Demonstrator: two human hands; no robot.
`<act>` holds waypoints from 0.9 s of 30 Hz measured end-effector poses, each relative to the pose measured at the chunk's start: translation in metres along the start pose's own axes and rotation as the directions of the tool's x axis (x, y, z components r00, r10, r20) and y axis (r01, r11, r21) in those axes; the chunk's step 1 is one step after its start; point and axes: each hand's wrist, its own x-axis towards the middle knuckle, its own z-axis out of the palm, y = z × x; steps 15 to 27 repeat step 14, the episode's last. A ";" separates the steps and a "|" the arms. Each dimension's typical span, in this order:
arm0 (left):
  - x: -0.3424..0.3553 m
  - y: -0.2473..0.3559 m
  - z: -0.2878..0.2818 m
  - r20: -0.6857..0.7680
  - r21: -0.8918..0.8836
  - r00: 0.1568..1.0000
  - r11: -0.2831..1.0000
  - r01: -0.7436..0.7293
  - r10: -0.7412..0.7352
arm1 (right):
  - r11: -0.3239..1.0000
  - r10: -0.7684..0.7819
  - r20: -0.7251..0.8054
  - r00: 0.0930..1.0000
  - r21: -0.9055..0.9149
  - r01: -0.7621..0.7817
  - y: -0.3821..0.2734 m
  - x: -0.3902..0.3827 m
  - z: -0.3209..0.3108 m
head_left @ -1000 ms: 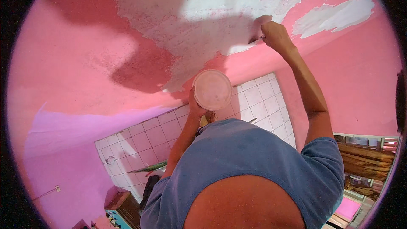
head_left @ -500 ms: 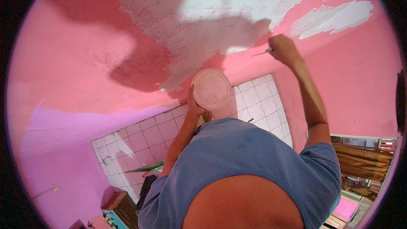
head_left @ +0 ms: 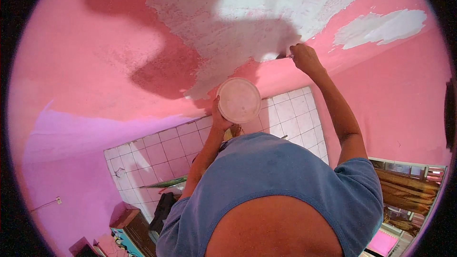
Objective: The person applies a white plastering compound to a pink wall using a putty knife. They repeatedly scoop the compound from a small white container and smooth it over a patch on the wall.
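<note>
Hands both raised toward a pink ceiling [head_left: 95, 57], seen from the head view looking up. Right hand [head_left: 304, 59] was closed around the handle of a small scraper [head_left: 282, 56], its grip tight and the blade end touching the ceiling at the lower edge of a large scraped patch [head_left: 266, 14] where white showed through the pink; the tool itself was small and dark, so its exact shape could not be made out. A second, smaller bare white patch [head_left: 383, 28] lay well to the right of that hand, apart from the large one. Left hand [head_left: 220, 119] held a round pale container [head_left: 239, 100] from below, fingers wrapped at its lower left rim, the container near the ceiling's meeting with the wall and just below the large patch. Shadows of arm and head fell dark across the pink surface left of the scraped area. Below the hands ran a pink tiled wall [head_left: 157, 147], and the person's blue shirt [head_left: 281, 181] filled the lower middle of the view.
</note>
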 end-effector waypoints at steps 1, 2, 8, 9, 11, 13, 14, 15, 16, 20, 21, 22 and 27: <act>0.004 -0.009 -0.011 0.096 -0.173 0.995 0.985 -0.012 0.029 | 1.000 -0.004 -0.006 1.000 -0.008 0.004 -0.001 0.002 0.000; 0.004 -0.008 -0.009 0.143 -0.258 0.989 0.966 -0.011 0.049 | 1.000 -0.003 -0.010 1.000 -0.017 0.002 0.000 0.003 0.000; 0.009 -0.012 -0.009 0.140 -0.171 0.988 0.984 -0.045 0.069 | 0.999 -0.030 -0.036 0.999 -0.040 0.028 -0.004 0.013 -0.020; 0.012 -0.017 -0.014 0.142 -0.110 0.986 0.991 -0.074 0.090 | 0.999 -0.029 -0.037 0.999 -0.042 0.027 -0.008 0.015 -0.030; 0.021 -0.034 -0.030 0.301 -0.596 0.937 0.732 0.331 -0.179 | 0.998 -0.061 -0.071 0.996 -0.025 0.059 -0.016 0.021 -0.055; 0.023 -0.043 -0.036 0.243 -0.260 0.968 0.958 0.122 -0.057 | 0.999 -0.045 -0.058 0.997 -0.027 0.043 -0.031 0.029 -0.087; 0.023 -0.043 -0.035 0.247 -0.261 0.967 0.958 0.123 -0.057 | 0.999 -0.028 -0.046 0.999 -0.029 0.027 -0.038 0.032 -0.104; 0.023 -0.043 -0.035 0.247 -0.261 0.967 0.958 0.123 -0.057 | 0.999 -0.028 -0.046 0.999 -0.029 0.027 -0.038 0.032 -0.104; 0.023 -0.043 -0.035 0.247 -0.261 0.967 0.958 0.123 -0.057 | 0.999 -0.028 -0.046 0.999 -0.029 0.027 -0.038 0.032 -0.104; 0.023 -0.043 -0.035 0.247 -0.261 0.967 0.958 0.123 -0.057 | 0.999 -0.028 -0.046 0.999 -0.029 0.027 -0.038 0.032 -0.104; 0.023 -0.043 -0.035 0.247 -0.261 0.967 0.958 0.123 -0.057 | 0.999 -0.028 -0.046 0.999 -0.029 0.027 -0.038 0.032 -0.104; 0.023 -0.043 -0.035 0.247 -0.261 0.967 0.958 0.123 -0.057 | 0.999 -0.028 -0.046 0.999 -0.029 0.027 -0.038 0.032 -0.104; 0.023 -0.043 -0.035 0.247 -0.261 0.967 0.958 0.123 -0.057 | 0.999 -0.028 -0.046 0.999 -0.029 0.027 -0.038 0.032 -0.104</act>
